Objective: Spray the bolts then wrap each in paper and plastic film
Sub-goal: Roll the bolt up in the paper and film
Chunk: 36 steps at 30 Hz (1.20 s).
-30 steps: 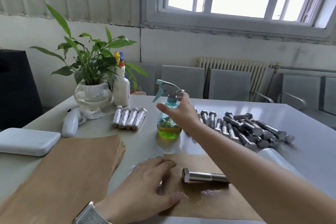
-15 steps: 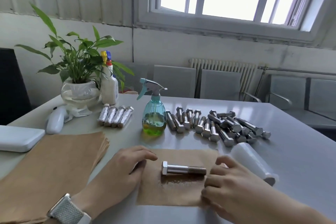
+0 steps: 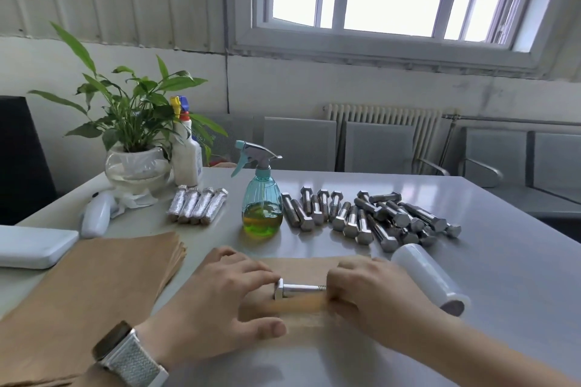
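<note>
Both hands close on one hex bolt (image 3: 300, 288) that lies on a sheet of brown paper (image 3: 311, 264) – the left hand (image 3: 220, 295) has its fingertips against the bolt's hexagonal head, thumb stretched along the paper's near part, and the right hand (image 3: 371, 291) curls over the threaded end, though whether its fingers pinch the bolt or the paper cannot be told. The paper's near edge looks lifted and blurred along the bolt's shank. Taking the spray bottle (image 3: 262, 198) with its yellow-green liquid as the mark: the bolt and paper lie in front of it, nearer the person; a heap of bare bolts (image 3: 374, 217) spreads to its right; four wrapped bolts (image 3: 197, 206) lie side by side to its left; a roll of plastic film (image 3: 427, 278) lies to its front right, just beside the right hand. A stack of brown paper sheets (image 3: 94, 289) sits to its front left – beyond that, a potted plant (image 3: 138, 135) and a white bottle (image 3: 186, 154) stand on the grey table (image 3: 503, 276).
</note>
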Each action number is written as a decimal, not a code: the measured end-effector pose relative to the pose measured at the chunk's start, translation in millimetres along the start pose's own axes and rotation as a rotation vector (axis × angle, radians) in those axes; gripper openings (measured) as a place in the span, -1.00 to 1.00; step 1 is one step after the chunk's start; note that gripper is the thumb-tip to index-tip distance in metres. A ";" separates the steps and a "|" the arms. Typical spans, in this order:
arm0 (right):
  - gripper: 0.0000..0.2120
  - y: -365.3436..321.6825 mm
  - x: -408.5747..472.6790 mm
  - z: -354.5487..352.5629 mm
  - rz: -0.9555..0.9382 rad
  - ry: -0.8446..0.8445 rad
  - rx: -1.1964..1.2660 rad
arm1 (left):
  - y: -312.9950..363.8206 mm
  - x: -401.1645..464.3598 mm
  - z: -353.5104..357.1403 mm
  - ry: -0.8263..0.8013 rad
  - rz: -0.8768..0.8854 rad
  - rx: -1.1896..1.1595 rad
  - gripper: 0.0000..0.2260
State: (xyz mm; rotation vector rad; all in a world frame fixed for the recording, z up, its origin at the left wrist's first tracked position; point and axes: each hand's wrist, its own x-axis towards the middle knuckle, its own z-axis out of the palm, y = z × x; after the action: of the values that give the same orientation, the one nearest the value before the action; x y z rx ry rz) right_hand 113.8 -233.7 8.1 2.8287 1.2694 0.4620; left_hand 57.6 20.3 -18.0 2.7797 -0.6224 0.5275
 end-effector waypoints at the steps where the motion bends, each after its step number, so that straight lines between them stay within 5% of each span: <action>1: -0.87 3.3 5.2 0.2 0.051 -0.009 0.047 | 0.0 2.7 -0.9 -0.015 0.000 0.023 -0.27; 11: -0.92 14.5 33.0 10.4 0.229 -0.069 0.190 | 8.6 40.3 5.0 0.024 -0.107 0.184 -0.59; 14: -0.91 12.3 28.4 16.6 0.283 0.005 0.231 | 11.8 42.5 13.4 0.080 -0.169 0.163 -0.64; 18: -0.64 6.7 17.8 20.7 0.301 0.148 0.157 | 19.8 44.8 19.8 0.139 -0.238 0.208 -0.69; 22: -0.91 2.8 5.6 26.3 0.125 0.339 0.030 | 26.2 48.5 20.1 0.101 -0.321 0.222 -0.69; 28: -0.80 13.0 4.6 30.0 0.182 0.098 0.222 | 33.0 60.1 15.1 0.033 -0.470 0.132 -0.81; 33: -0.85 20.9 17.1 27.1 0.194 -0.030 0.425 | 35.8 57.6 14.1 0.068 -0.318 0.163 -0.86; 36: -0.86 23.9 20.2 26.8 0.199 -0.081 0.437 | 39.4 54.7 12.1 0.115 -0.044 0.298 -0.93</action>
State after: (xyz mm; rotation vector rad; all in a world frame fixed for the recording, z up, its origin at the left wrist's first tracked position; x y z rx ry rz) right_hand 151.1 -231.9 -9.3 3.3112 1.2057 0.0695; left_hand 89.5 -38.0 -1.1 3.0014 -0.4915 0.8253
